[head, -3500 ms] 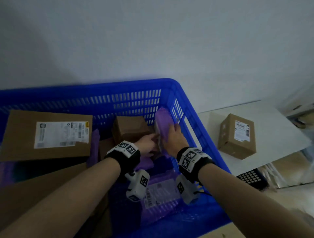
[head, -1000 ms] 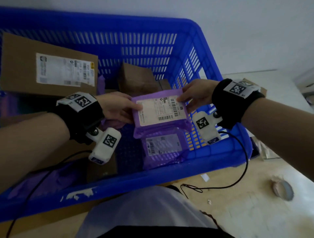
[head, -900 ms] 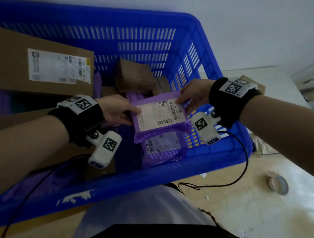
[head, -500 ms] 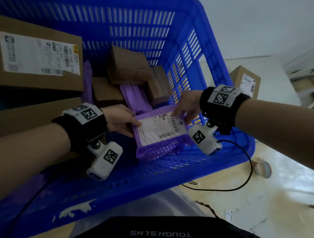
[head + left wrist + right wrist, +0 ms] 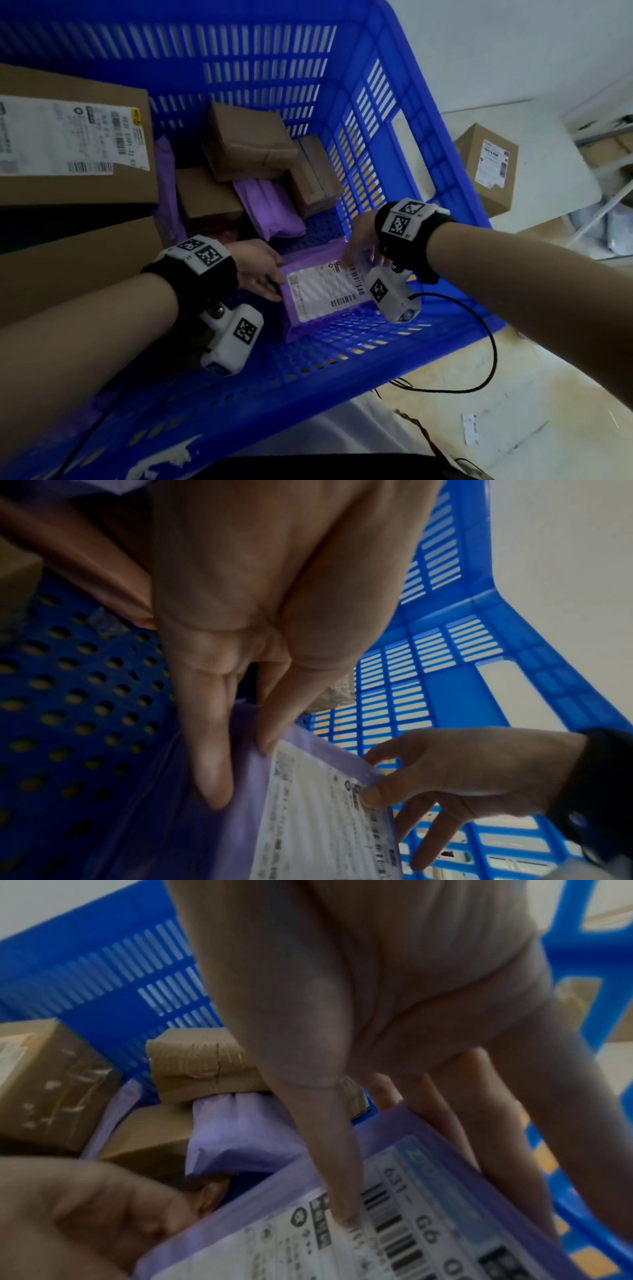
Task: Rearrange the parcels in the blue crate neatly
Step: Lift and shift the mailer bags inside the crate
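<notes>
A flat purple parcel (image 5: 322, 291) with a white barcode label lies low in the near right corner of the blue crate (image 5: 394, 137). My left hand (image 5: 260, 270) pinches its left edge, thumb on top and fingers beneath, as the left wrist view shows on the parcel (image 5: 308, 818). My right hand (image 5: 359, 246) grips the far right corner. In the right wrist view its thumb presses on the label of the parcel (image 5: 411, 1231) and its fingers reach behind the edge.
A large labelled cardboard box (image 5: 68, 144) fills the crate's left side above another big carton (image 5: 75, 260). Small brown boxes (image 5: 246, 140) and a crumpled purple bag (image 5: 270, 209) crowd the far right corner. Outside, a labelled box (image 5: 486, 164) sits on a white table.
Both hands carried the purple parcel from the far corner toward me and lowered it into the near right corner. It now covers the second purple parcel there.
</notes>
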A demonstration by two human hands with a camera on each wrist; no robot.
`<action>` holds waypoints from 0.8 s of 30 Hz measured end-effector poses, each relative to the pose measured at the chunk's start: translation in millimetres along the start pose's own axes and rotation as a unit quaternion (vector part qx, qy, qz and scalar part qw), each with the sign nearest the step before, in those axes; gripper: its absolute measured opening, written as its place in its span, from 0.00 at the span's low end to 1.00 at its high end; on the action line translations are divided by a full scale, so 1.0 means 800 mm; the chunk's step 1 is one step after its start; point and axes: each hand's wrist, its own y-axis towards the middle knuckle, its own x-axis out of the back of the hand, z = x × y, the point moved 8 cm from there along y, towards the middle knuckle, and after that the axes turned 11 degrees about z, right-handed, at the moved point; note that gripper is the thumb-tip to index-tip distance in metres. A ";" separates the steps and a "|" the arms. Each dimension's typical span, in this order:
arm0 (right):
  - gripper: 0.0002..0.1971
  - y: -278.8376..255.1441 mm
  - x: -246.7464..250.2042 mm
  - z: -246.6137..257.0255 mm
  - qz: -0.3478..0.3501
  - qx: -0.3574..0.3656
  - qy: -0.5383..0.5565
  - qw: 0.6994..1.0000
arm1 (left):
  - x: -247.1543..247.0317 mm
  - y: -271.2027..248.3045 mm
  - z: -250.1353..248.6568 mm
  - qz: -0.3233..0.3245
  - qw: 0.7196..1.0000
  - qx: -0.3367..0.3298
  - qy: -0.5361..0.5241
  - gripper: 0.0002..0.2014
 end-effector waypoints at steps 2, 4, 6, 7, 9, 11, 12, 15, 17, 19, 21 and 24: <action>0.15 0.002 0.002 0.003 -0.005 -0.006 -0.054 0.999 | -0.003 0.004 0.000 0.000 1.000 0.002 0.019 0.17; 0.13 0.009 0.007 0.004 -0.021 -0.025 -0.103 0.994 | -0.003 0.008 0.001 -0.007 0.999 0.001 0.044 0.25; 0.19 0.027 0.015 0.002 -0.046 -0.035 -0.106 0.993 | 0.001 0.010 0.002 -0.018 0.998 -0.001 0.066 0.28; 0.20 0.031 0.020 0.007 -0.054 -0.040 -0.133 0.989 | 0.003 0.011 0.002 -0.025 0.997 -0.003 0.073 0.28; 0.20 0.037 0.024 0.013 -0.076 -0.039 -0.165 0.983 | 0.007 0.010 0.001 -0.037 0.996 -0.007 0.081 0.27; 0.20 0.037 0.017 0.014 -0.064 -0.033 -0.175 0.982 | 0.011 0.010 0.000 -0.046 0.995 -0.008 0.093 0.26; 0.18 0.042 0.022 0.013 -0.085 -0.033 -0.186 0.978 | 0.012 0.009 -0.001 -0.049 0.993 -0.008 0.103 0.26; 0.17 0.024 0.045 0.014 -0.147 -0.024 -0.199 0.968 | 0.017 -0.002 -0.013 -0.053 0.987 -0.014 0.150 0.21; 0.20 0.003 0.057 0.021 -0.171 0.016 -0.155 0.973 | 0.025 -0.015 -0.034 -0.073 0.980 -0.044 0.181 0.11; 0.25 -0.022 0.079 0.030 -0.226 0.044 -0.103 0.968 | 0.039 -0.031 -0.069 -0.128 0.961 -0.106 0.222 0.03; 0.25 -0.036 0.102 0.036 -0.276 0.064 -0.042 0.958 | 0.057 -0.053 -0.111 -0.215 0.915 -0.184 0.286 0.05; 0.27 -0.025 0.124 0.044 -0.295 0.082 0.040 0.951 | 0.071 -0.086 -0.158 -0.333 0.825 -0.258 0.375 0.11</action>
